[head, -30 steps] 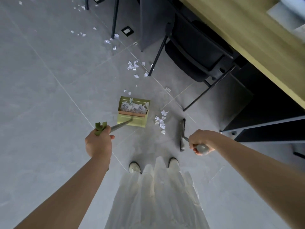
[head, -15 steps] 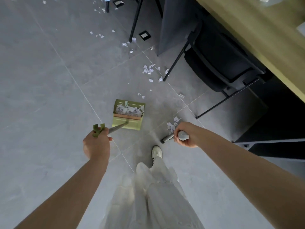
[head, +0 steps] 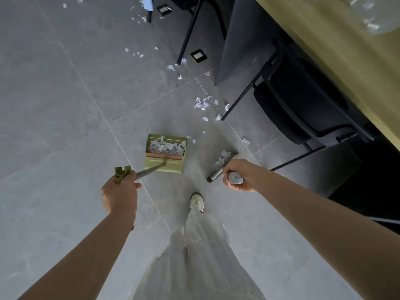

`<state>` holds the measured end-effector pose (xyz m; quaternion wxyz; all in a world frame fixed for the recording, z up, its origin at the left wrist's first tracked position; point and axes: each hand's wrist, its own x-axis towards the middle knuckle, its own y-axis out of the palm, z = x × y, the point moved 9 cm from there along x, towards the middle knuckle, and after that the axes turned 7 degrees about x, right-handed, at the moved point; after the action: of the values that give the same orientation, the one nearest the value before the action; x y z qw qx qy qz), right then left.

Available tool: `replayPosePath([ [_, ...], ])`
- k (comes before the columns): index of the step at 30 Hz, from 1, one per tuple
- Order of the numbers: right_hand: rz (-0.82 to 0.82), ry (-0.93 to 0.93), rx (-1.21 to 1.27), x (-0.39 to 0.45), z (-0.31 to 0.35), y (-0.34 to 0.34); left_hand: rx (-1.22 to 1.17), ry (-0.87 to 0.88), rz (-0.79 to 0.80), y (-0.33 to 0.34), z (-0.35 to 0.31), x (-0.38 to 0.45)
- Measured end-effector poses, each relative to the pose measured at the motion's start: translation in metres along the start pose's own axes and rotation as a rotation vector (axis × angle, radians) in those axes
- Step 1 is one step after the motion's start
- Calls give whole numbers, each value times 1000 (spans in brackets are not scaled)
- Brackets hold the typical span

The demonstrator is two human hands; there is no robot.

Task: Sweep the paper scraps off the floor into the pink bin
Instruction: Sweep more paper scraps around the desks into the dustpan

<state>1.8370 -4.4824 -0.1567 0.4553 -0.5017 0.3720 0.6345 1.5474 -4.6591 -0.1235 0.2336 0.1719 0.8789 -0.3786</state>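
A green dustpan stands on the grey floor, with white paper scraps piled inside. My left hand grips the top of its long handle. My right hand grips the grey broom handle, and the broom head lies slanted on the floor to the right of the dustpan, against a small heap of scraps. More scraps lie farther ahead near a chair leg, and others are scattered toward the top. No pink bin is in view.
A black chair stands at the right under a wooden desk. A dark panel and thin black legs stand ahead. My light shoe and pale trousers are below the hands. Open grey tiles spread to the left.
The broom head has swung from upright beside the scraps to a slant behind them, pushing the heap toward the dustpan. I have stepped forward. The left hand keeps its hold.
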Motion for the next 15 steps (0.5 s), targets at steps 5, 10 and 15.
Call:
replayPosePath([
  [5,-12,-39,20,2,52,10,-29,-7,3,5,-33,26],
  [10,-53,8,57,3,73,12,12,39,30,8,-64,46],
  [15,-158,-39,66,1,88,24,46,72,58,7,-99,73],
])
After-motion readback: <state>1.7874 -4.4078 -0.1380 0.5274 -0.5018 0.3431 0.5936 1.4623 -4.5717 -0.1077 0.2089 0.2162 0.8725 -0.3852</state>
